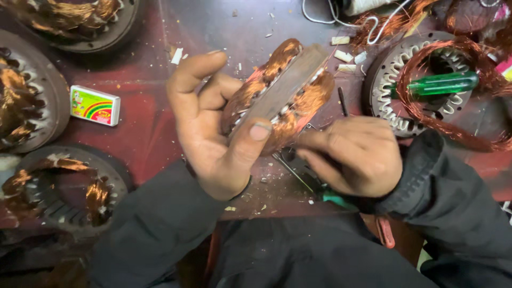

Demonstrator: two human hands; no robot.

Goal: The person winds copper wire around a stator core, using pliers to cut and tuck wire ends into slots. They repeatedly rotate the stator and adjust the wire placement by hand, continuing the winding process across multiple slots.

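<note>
Holding a round motor core (280, 90) wound with copper wire, the left hand (213, 128) grips it on edge above the surface (144, 128), thumb pressed on the near rim and fingers curled behind. The core tilts, its metal band facing the camera, copper bundles bulging on both sides. The right hand (352, 157) sits just beside its lower edge, fingers pinched narrow against the copper there; what they pinch is too small to tell. Dark sleeves (160, 224) cover both arms.

The surface is dark red, worn and dusty, littered with pale scraps (344, 56) and small chips. A small cardboard box (95, 105) with a green, yellow and red label lies flat to the left, well apart from the hands. Around it lie more wound cores: one at the top left corner (80, 21), one cut by the left edge (26, 96), and one at the lower left (64, 186) with torn copper loops. To the right lies a bare slotted core (384, 90) with white slot liners; a green-handled screwdriver (442, 82) rests across its opening, and loose copper wire (458, 128) loops over and around it. White cord (325, 18) trails near the top edge. A thin dark rod (342, 101) lies between the held core and the bare one.
</note>
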